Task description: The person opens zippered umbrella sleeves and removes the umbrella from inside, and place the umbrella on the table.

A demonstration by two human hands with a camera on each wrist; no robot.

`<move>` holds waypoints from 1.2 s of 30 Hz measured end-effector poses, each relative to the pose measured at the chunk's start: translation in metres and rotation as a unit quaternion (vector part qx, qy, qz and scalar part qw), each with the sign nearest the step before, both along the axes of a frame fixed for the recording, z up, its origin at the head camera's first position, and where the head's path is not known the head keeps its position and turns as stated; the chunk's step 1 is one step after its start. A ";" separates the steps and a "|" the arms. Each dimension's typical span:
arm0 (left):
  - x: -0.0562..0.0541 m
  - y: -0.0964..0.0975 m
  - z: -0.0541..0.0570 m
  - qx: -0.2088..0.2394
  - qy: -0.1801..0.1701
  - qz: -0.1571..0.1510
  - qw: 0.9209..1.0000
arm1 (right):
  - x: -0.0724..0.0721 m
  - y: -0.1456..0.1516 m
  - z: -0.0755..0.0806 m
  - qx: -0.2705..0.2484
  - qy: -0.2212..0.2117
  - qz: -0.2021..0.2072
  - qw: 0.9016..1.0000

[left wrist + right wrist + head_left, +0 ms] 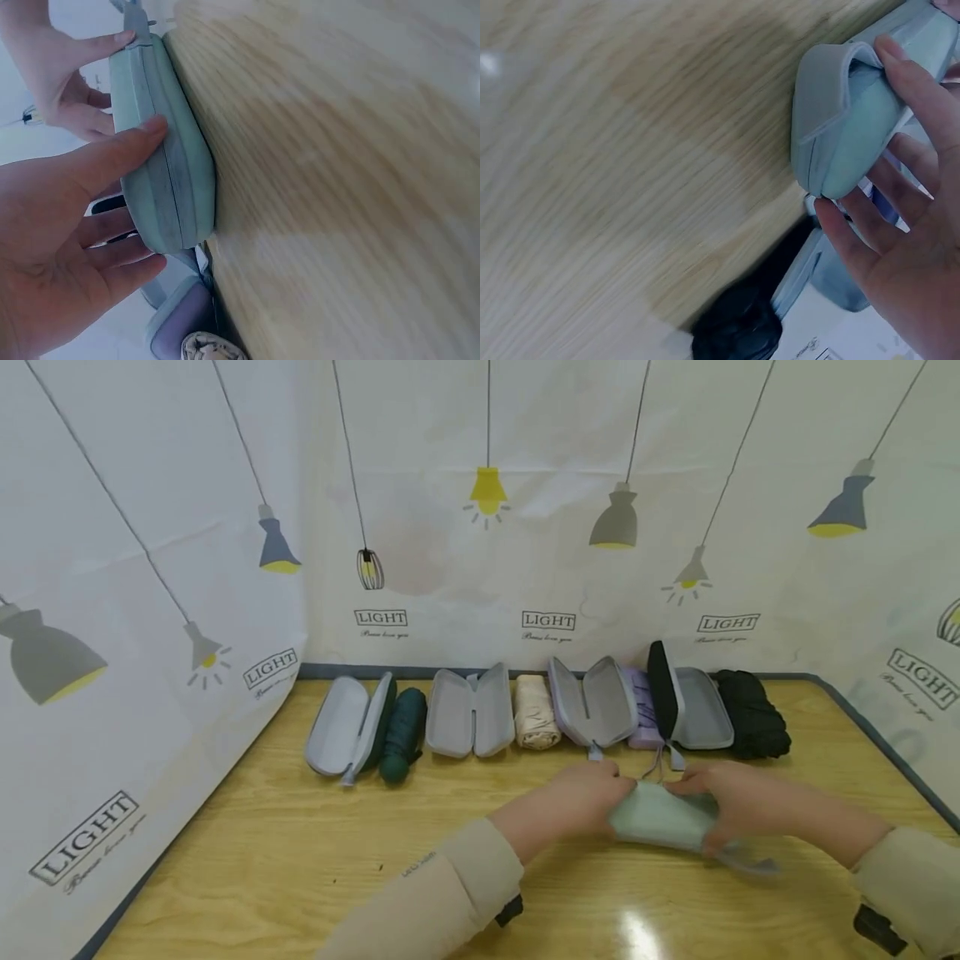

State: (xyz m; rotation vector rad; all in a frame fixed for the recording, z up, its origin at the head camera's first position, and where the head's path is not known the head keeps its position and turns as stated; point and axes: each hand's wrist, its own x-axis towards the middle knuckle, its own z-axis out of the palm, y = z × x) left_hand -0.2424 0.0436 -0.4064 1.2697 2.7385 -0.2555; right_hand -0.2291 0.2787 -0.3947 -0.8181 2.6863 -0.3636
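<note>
A mint-green zip case (663,817), closed, lies on the wooden table in front of the row of open cases. My left hand (573,800) grips its left end; in the left wrist view the thumb lies across the grey zip band (166,180), with fingers round the far side. At the other end my right hand (750,803) holds the case, its thumb at the base of a grey fabric strap (821,94). That strap sticks out past the case's right end in the head view. What the case contains is hidden.
Along the back edge stand open grey-lined cases (474,714) in several colours. Beside them lie a rolled dark green bundle (403,733), a cream one (536,714), a purple one (643,706) and a black one (756,717). A lamp-printed sheet (450,577) rises behind.
</note>
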 end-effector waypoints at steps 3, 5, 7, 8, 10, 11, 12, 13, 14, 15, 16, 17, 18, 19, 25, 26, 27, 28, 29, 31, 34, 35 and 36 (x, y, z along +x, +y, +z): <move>-0.002 -0.008 0.000 0.002 0.000 0.003 1.000 | -0.002 -0.008 0.000 0.000 0.000 0.006 1.000; -0.006 -0.014 -0.002 0.007 -0.004 0.002 1.000 | -0.004 -0.015 0.000 0.005 -0.004 0.007 1.000; -0.009 -0.021 -0.003 0.010 -0.012 0.001 1.000 | -0.006 -0.022 0.000 0.009 -0.007 0.014 1.000; -0.011 -0.025 -0.003 0.012 -0.018 0.002 1.000 | -0.007 -0.026 0.000 0.009 -0.008 0.016 1.000; -0.014 -0.033 -0.004 0.012 -0.023 -0.002 1.000 | -0.009 -0.035 0.000 0.006 -0.010 0.026 1.000; -0.016 -0.036 -0.003 0.013 -0.028 -0.001 1.000 | -0.010 -0.039 0.000 0.004 -0.011 0.027 1.000; -0.016 -0.040 -0.002 0.014 -0.032 0.001 0.999 | -0.010 -0.043 0.001 0.001 -0.011 0.028 1.000; -0.017 -0.044 -0.003 0.013 -0.035 0.005 0.999 | -0.010 -0.047 0.001 -0.002 -0.011 0.029 1.000; -0.018 -0.047 -0.002 0.011 -0.036 0.006 0.999 | -0.010 -0.051 0.002 -0.006 -0.012 0.027 1.000; -0.018 -0.050 -0.001 0.008 -0.039 0.007 0.999 | -0.011 -0.055 0.001 -0.011 -0.012 0.028 0.999; -0.019 -0.053 -0.001 0.007 -0.042 0.007 0.999 | -0.012 -0.058 0.001 -0.015 -0.010 0.028 0.999; -0.020 -0.055 -0.001 0.005 -0.048 0.012 0.999 | -0.012 -0.061 0.001 -0.017 -0.006 0.029 0.999; -0.020 -0.058 -0.001 0.001 -0.051 0.015 0.999 | -0.013 -0.064 0.000 -0.017 -0.001 0.030 0.999; -0.021 -0.060 0.000 -0.002 -0.057 0.019 0.998 | -0.014 -0.066 0.000 -0.017 0.002 0.031 0.999; -0.021 -0.074 0.010 -0.014 -0.088 0.052 0.995 | -0.018 -0.087 -0.002 0.007 0.012 0.019 1.000; -0.022 -0.077 0.011 -0.013 -0.089 0.054 0.994 | -0.018 -0.091 -0.001 0.012 0.014 0.018 1.000; -0.022 -0.080 0.012 -0.010 -0.092 0.056 0.994 | -0.018 -0.094 -0.001 0.015 0.017 0.018 1.000; -0.023 -0.083 0.011 -0.007 -0.093 0.055 0.994 | -0.018 -0.098 -0.001 0.015 0.019 0.017 1.000; -0.023 -0.087 0.011 -0.006 -0.093 0.053 0.994 | -0.018 -0.101 -0.002 0.013 0.020 0.015 1.000; -0.024 -0.093 0.012 -0.004 -0.097 0.056 0.994 | -0.017 -0.108 -0.002 0.003 0.019 0.018 1.000; -0.023 -0.100 0.014 -0.015 -0.095 0.062 0.993 | -0.017 -0.116 -0.004 -0.014 0.020 0.018 1.000; -0.023 -0.103 0.015 -0.020 -0.096 0.067 0.993 | -0.017 -0.119 -0.005 -0.017 0.022 0.017 0.999; -0.022 -0.104 0.016 -0.024 -0.095 0.071 0.993 | -0.017 -0.121 -0.005 -0.020 0.025 0.015 0.999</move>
